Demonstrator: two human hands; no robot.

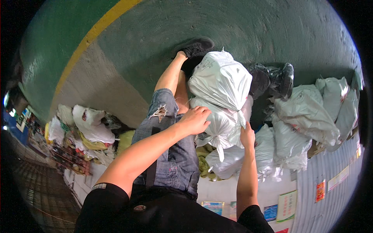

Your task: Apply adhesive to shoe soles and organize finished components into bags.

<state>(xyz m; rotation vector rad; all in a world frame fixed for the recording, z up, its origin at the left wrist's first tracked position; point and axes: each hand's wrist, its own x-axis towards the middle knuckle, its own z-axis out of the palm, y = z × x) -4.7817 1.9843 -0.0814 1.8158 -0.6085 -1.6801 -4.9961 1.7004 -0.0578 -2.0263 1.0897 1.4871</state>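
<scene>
A full white sack (pixel 223 77) with dark scrawled marks lies at the centre. Its gathered end points back toward me. My right hand (pixel 247 136) is closed on that twisted tail. Just nearer sits another white sack (pixel 217 126), its mouth bunched into a knot with a loose tail hanging down. Beside that nearer sack's left side is my left hand (pixel 195 120), fingers curled and pressed together. Whatever lies inside those fingers is hidden from view.
White sacks (pixel 309 112) are heaped on the right, with black plastic-wrapped bundles (pixel 281 80) beyond the held one. More sacks (pixel 93 124) and loose goods pile up at left. My black shoe (pixel 198 46) stands on the green floor (pixel 272 31), near the far sack. A corrugated wall (pixel 330 194) is lower right.
</scene>
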